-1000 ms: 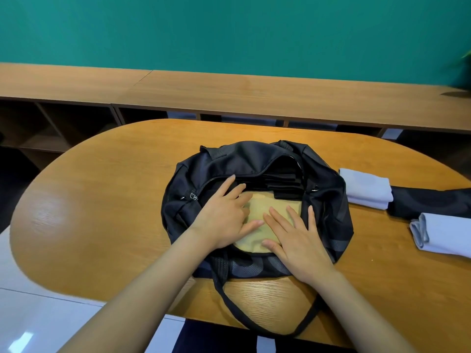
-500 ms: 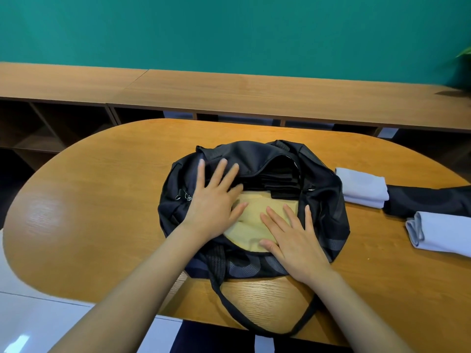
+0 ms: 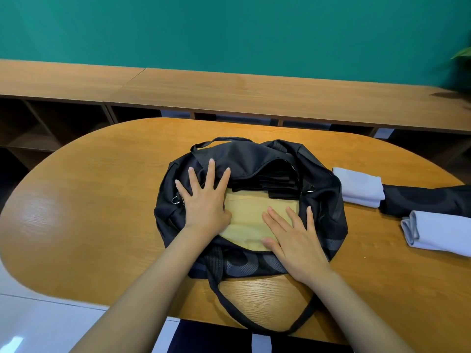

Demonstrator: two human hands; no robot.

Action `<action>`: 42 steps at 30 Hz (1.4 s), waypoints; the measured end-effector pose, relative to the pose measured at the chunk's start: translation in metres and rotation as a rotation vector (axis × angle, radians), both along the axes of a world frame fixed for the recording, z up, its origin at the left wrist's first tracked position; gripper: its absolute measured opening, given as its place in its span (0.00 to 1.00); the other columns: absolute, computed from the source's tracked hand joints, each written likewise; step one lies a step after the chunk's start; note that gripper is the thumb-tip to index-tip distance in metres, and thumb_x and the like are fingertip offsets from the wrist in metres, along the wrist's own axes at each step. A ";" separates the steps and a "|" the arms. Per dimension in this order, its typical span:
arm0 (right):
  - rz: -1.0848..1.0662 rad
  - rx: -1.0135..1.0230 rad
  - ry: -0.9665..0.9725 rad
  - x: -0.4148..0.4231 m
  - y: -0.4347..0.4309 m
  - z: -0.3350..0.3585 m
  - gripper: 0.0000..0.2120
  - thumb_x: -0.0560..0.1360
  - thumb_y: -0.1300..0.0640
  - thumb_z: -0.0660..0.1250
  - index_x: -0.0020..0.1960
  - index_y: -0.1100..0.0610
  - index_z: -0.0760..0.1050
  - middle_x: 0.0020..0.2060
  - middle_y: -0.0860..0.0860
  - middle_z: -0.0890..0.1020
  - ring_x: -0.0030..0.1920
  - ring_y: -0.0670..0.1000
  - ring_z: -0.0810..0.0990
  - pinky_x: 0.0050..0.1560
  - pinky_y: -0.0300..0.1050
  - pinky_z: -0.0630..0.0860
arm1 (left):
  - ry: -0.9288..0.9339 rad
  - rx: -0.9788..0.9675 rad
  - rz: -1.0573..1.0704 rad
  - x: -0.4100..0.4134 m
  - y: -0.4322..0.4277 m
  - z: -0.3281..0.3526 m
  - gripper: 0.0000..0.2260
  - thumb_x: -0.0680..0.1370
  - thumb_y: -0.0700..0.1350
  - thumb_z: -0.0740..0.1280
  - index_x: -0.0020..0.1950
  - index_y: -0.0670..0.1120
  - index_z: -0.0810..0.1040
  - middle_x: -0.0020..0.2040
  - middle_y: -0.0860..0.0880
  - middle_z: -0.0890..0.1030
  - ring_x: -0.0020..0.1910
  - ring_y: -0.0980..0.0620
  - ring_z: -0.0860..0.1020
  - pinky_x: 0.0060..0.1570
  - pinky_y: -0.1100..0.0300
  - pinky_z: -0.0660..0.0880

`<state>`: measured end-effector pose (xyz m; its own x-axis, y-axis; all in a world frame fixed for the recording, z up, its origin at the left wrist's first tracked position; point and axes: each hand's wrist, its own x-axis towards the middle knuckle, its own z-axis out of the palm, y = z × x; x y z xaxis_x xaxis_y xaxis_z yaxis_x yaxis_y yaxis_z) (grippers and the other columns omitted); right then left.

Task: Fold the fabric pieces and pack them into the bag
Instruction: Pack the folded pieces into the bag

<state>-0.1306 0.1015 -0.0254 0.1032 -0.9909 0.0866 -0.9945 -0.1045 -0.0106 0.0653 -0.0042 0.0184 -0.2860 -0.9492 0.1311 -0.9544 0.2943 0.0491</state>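
Note:
A black bag (image 3: 323,212) lies open in the middle of the oval wooden table (image 3: 89,212). Inside it a folded tan fabric piece (image 3: 247,215) lies flat, with folded black fabric (image 3: 277,183) behind it. My left hand (image 3: 204,200) lies flat with spread fingers on the bag's left flap, its heel at the tan piece's left edge. My right hand (image 3: 293,235) presses flat on the tan piece's right part. Two folded pale lilac fabric pieces, one (image 3: 359,187) just right of the bag and another (image 3: 438,233) farther right, lie on the table.
A dark patterned fabric (image 3: 428,202) lies between the two lilac pieces at the right. The bag's strap (image 3: 229,307) loops over the table's near edge. A long wooden shelf unit (image 3: 229,95) runs behind the table under a teal wall.
My left hand slid off the tan piece up and left onto the bag's flap and spread its fingers. My right hand stayed flat on the tan piece.

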 end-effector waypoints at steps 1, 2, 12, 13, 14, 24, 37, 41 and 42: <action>0.001 -0.001 0.007 0.000 0.001 0.000 0.35 0.81 0.34 0.36 0.76 0.50 0.65 0.73 0.47 0.68 0.73 0.61 0.66 0.72 0.67 0.42 | -0.001 0.002 -0.005 0.000 0.001 0.000 0.42 0.75 0.50 0.66 0.79 0.58 0.41 0.79 0.48 0.34 0.76 0.31 0.39 0.68 0.26 0.42; 0.002 0.000 0.013 0.001 0.001 0.000 0.35 0.81 0.34 0.37 0.75 0.51 0.66 0.73 0.47 0.70 0.72 0.62 0.68 0.71 0.67 0.43 | -0.008 0.004 -0.010 0.001 0.001 0.001 0.42 0.75 0.51 0.66 0.79 0.58 0.41 0.79 0.48 0.34 0.76 0.31 0.39 0.68 0.26 0.42; 0.063 0.041 -0.054 -0.004 0.002 0.008 0.44 0.74 0.30 0.25 0.79 0.49 0.58 0.77 0.46 0.60 0.78 0.57 0.55 0.72 0.63 0.31 | -0.072 -0.024 0.005 -0.002 0.003 0.003 0.35 0.76 0.56 0.63 0.80 0.53 0.51 0.78 0.50 0.56 0.77 0.34 0.47 0.69 0.27 0.39; 0.078 0.035 -0.084 -0.004 0.003 0.010 0.45 0.74 0.30 0.24 0.79 0.48 0.58 0.78 0.45 0.59 0.79 0.55 0.52 0.72 0.61 0.29 | -0.071 -0.018 0.004 -0.002 0.003 0.004 0.35 0.76 0.57 0.63 0.80 0.53 0.53 0.78 0.50 0.57 0.77 0.35 0.48 0.69 0.27 0.39; 0.094 0.032 -0.126 -0.006 0.004 0.015 0.44 0.74 0.30 0.25 0.79 0.47 0.58 0.78 0.44 0.58 0.79 0.52 0.51 0.72 0.58 0.28 | -0.073 -0.013 0.002 -0.002 0.004 0.004 0.34 0.77 0.59 0.62 0.80 0.53 0.53 0.78 0.50 0.57 0.77 0.35 0.48 0.68 0.27 0.38; -0.182 -0.377 -0.299 -0.099 0.026 0.051 0.27 0.83 0.42 0.44 0.71 0.53 0.71 0.71 0.48 0.71 0.73 0.50 0.65 0.77 0.53 0.47 | 0.115 -0.110 -0.262 -0.081 0.055 0.025 0.25 0.80 0.59 0.56 0.76 0.53 0.66 0.76 0.47 0.65 0.77 0.40 0.58 0.70 0.30 0.44; -0.437 0.030 -0.365 -0.184 -0.060 0.046 0.37 0.79 0.69 0.59 0.80 0.51 0.44 0.76 0.51 0.64 0.77 0.59 0.58 0.77 0.54 0.49 | 0.050 0.000 -0.465 -0.136 0.095 -0.026 0.24 0.82 0.60 0.47 0.77 0.55 0.62 0.69 0.53 0.75 0.72 0.45 0.69 0.69 0.35 0.49; -0.442 0.148 -0.048 -0.172 -0.055 0.050 0.26 0.83 0.47 0.54 0.77 0.56 0.56 0.61 0.56 0.77 0.68 0.59 0.69 0.72 0.50 0.57 | 0.080 0.007 -0.447 -0.132 0.095 -0.027 0.24 0.83 0.60 0.46 0.77 0.55 0.60 0.69 0.53 0.75 0.73 0.45 0.67 0.70 0.35 0.45; -0.433 0.166 0.032 -0.168 -0.051 0.053 0.25 0.83 0.43 0.55 0.74 0.56 0.62 0.62 0.55 0.77 0.67 0.58 0.69 0.70 0.49 0.58 | 0.082 0.007 -0.445 -0.132 0.095 -0.028 0.24 0.83 0.59 0.46 0.77 0.55 0.60 0.69 0.53 0.75 0.73 0.45 0.67 0.70 0.35 0.45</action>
<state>-0.2982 0.0508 0.0275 -0.3230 -0.9435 -0.0736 -0.9463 0.3209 0.0390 -0.0666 0.0912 -0.0091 -0.6550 -0.7374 0.1648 -0.7282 0.6743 0.1226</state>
